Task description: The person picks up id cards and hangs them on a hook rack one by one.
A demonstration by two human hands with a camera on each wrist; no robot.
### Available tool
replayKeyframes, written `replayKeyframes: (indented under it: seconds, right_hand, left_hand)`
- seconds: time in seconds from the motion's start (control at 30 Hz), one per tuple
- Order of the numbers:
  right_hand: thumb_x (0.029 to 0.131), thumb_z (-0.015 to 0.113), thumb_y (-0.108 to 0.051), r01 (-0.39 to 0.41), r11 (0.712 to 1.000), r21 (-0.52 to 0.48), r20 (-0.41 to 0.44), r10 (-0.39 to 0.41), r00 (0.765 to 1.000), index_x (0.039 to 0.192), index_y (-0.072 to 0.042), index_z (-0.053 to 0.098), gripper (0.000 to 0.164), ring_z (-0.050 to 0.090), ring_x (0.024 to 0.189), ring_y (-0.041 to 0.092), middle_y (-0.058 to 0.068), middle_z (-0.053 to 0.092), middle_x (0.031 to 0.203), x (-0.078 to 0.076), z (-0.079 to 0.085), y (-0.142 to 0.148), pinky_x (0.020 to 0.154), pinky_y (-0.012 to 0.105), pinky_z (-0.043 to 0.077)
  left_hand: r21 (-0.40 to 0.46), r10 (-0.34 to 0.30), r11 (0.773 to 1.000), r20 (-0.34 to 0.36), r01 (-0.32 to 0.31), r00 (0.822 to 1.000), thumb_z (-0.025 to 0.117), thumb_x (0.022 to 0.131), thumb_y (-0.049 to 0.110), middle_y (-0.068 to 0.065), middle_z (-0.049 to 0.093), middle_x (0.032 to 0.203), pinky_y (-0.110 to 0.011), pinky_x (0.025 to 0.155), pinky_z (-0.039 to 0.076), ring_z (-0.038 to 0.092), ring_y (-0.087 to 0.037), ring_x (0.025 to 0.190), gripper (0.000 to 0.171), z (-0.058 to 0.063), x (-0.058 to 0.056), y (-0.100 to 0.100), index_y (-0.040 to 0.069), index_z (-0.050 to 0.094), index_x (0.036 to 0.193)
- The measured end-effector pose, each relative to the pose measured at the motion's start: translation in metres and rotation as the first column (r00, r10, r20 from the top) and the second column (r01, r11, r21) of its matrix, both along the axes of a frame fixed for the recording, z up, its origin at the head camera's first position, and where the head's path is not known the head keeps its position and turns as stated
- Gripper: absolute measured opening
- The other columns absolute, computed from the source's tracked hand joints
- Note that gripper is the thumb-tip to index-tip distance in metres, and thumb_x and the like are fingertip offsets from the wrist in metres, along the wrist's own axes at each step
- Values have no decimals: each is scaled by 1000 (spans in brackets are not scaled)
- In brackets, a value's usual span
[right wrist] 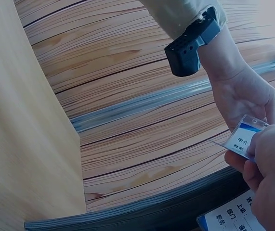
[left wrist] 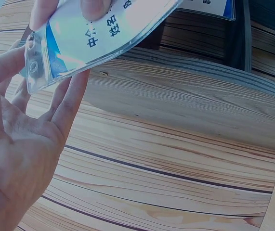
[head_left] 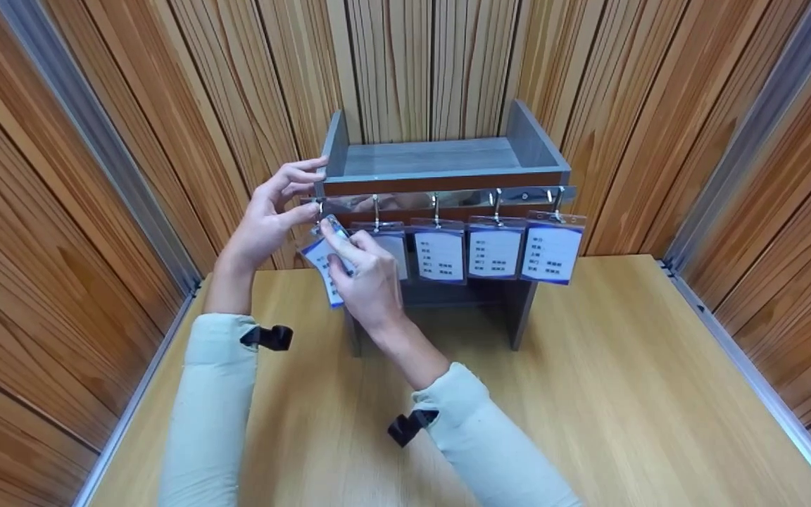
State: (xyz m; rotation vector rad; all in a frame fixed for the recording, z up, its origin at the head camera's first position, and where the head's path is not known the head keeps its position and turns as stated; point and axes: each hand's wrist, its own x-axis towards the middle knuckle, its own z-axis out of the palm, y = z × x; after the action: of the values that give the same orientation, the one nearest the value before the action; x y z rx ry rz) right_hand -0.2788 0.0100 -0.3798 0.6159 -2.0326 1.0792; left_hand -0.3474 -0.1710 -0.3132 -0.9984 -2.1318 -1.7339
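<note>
My right hand (head_left: 370, 278) pinches a clear plastic badge holder (head_left: 319, 262) with a white and blue card inside, at the left end of a metal hook rail (head_left: 465, 199). The badge tilts beneath the leftmost hook; whether it hangs on that hook cannot be made out. Fingers of my left hand (head_left: 268, 218) rest on the left side of a grey shelf unit (head_left: 441, 158), the thumb beside that hook. Up close in the left wrist view, the badge's punched top edge (left wrist: 33, 67) lies by the left thumb. The right wrist view shows the right fingers over the card (right wrist: 241, 139).
Several more badges, such as the rightmost one (head_left: 552, 248), hang from hooks along the rail. The shelf unit stands on a wooden table (head_left: 610, 394) against wood-panelled walls (head_left: 659, 105). Black wrist mounts (head_left: 272, 338) sit on both sleeves.
</note>
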Motion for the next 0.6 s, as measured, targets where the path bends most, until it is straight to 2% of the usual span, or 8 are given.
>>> replayKeyframes:
  seconds: [0.3,0.43,0.53,0.6]
  right_hand:
    - [104,78,-5,57,998,42,-39,-55,998,146,-16,75,44,61,73,12,7,71,97,-19,-10,-2,67,17,53]
    - [104,78,-7,71,996,45,-1,-71,997,145,-15,76,42,64,73,16,9,72,97,-10,2,-4,66,18,54]
    - [103,78,-5,112,992,56,19,-113,993,144,-15,76,43,62,70,16,10,73,95,-7,4,-5,64,20,53]
    - [102,78,-4,122,991,48,41,-124,991,144,-14,77,43,60,68,15,10,73,94,-6,0,-6,63,19,49]
  left_hand:
    - [-20,8,1000,16,-8,1000,64,107,-1,-13,52,175,-70,131,39,51,-36,157,35,2,-1,0,-4,61,142]
    - [-32,11,999,22,-10,1000,63,108,0,-10,52,176,-66,126,47,53,-35,154,37,4,1,-1,-4,60,144]
    - [-19,11,1000,22,-10,1000,64,107,-2,-11,52,176,-66,129,43,53,-35,153,36,2,0,-1,-3,61,142]
    - [-11,3,1000,28,-3,1000,64,106,-2,-13,52,175,-66,130,41,52,-36,155,35,-1,1,0,-3,62,142]
